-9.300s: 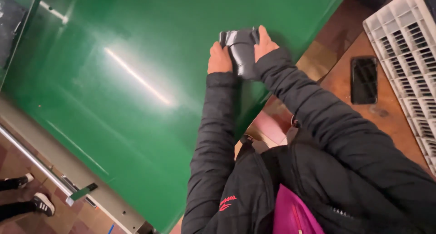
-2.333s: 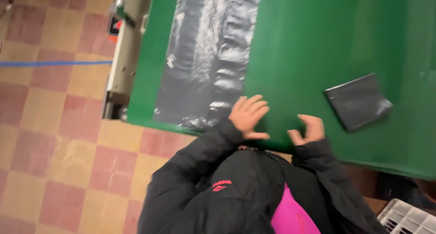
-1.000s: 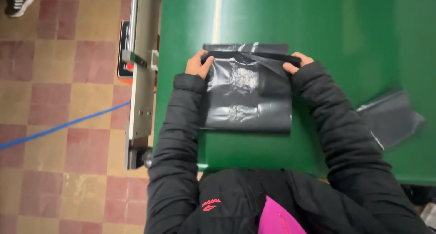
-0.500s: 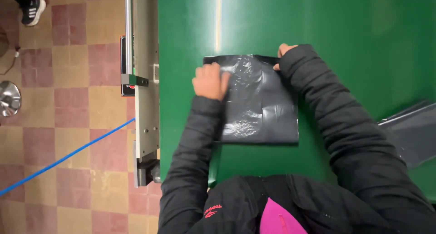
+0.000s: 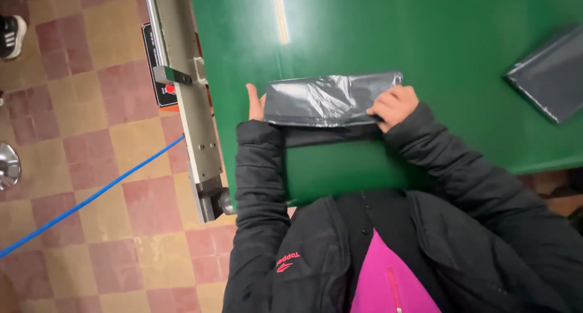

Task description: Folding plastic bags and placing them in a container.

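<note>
From the head camera, looking straight down, a grey plastic bag [image 5: 331,100] lies on the green table [image 5: 425,39] just in front of the person, folded into a long flat strip that runs left to right. Half a second ago it was a taller, nearly square sheet; now its near part has come up over the far part, so it is about half as deep, and a strip of bare green shows between it and the person's black jacket.

The left hand [image 5: 255,103] sits at the strip's left end, fingers straight and together, standing on edge against the bag's short side; only a narrow part of it shows past the sleeve, so I cannot tell whether it pinches the plastic. Earlier it lay flat on the bag's upper left corner.

The right hand [image 5: 395,105] rests on the right end, fingers curled down with their tips pressing the top layer near the fold; whether they grip it or only press it cannot be told. Before, it was at the far right corner.

A second folded grey bag [image 5: 549,73] lies well apart at the table's right edge, more fully in view than before. Along the left side runs a metal rail [image 5: 188,100], and a blue line [image 5: 85,197] crosses the tiled floor [image 5: 91,252].
</note>
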